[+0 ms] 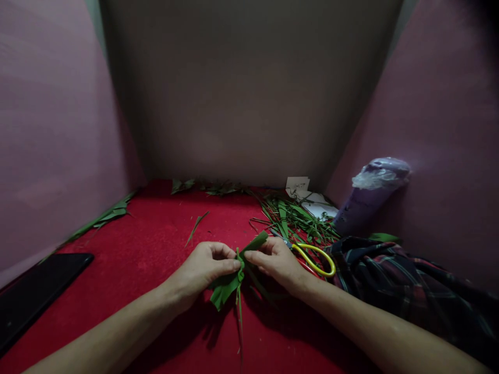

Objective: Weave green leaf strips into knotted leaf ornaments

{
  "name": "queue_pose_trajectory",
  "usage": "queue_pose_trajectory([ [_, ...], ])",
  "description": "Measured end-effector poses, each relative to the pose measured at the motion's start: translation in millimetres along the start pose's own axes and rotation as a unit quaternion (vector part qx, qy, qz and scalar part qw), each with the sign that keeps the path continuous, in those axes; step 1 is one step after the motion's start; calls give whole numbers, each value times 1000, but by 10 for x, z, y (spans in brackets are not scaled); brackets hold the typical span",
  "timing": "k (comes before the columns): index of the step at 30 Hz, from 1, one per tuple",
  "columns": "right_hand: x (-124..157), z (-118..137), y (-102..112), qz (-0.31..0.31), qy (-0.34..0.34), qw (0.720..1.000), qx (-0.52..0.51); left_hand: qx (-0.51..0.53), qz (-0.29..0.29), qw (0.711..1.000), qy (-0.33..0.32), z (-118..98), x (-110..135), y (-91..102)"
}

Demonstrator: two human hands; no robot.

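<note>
Low over the red tabletop point(148, 254), the left hand point(205, 267) and right hand point(276, 262) meet fingertip to fingertip, both pinching a folded green leaf strip point(230, 280) between them, braced close so the fold keeps its shape (loose ends trail toward the wrists). Just beyond the right hand lie yellow-handled scissors point(315, 257), within easy reach, then a heap of cut leaves point(296, 218). A dark tablet point(35, 291) rests well left.

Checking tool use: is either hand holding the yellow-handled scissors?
No, the yellow-handled scissors lie on the red cloth beside the right hand, while both hands pinch a folded green leaf strip.
</note>
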State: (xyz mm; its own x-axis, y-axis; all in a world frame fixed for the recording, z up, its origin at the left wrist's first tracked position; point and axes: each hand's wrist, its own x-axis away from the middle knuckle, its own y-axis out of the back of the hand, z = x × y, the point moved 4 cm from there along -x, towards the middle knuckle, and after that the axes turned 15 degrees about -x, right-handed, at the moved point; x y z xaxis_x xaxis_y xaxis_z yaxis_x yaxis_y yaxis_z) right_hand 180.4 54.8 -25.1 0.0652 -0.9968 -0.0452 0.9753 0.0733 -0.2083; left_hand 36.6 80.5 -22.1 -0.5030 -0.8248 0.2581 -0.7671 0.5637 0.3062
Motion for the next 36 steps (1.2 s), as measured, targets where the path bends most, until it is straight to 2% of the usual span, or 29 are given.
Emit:
queue_pose_trajectory([
  [8, 2, 22, -21, 14, 28, 1000, 1, 4, -7, 1000, 0, 28, -1, 5],
  [26, 5, -6, 9, 8, 55, 998, 19, -8, -38, 999, 2, 0, 6, -7],
  [36, 18, 63, -11, 2, 69, 997, 34, -21, -53, 998, 8, 2, 3, -9],
])
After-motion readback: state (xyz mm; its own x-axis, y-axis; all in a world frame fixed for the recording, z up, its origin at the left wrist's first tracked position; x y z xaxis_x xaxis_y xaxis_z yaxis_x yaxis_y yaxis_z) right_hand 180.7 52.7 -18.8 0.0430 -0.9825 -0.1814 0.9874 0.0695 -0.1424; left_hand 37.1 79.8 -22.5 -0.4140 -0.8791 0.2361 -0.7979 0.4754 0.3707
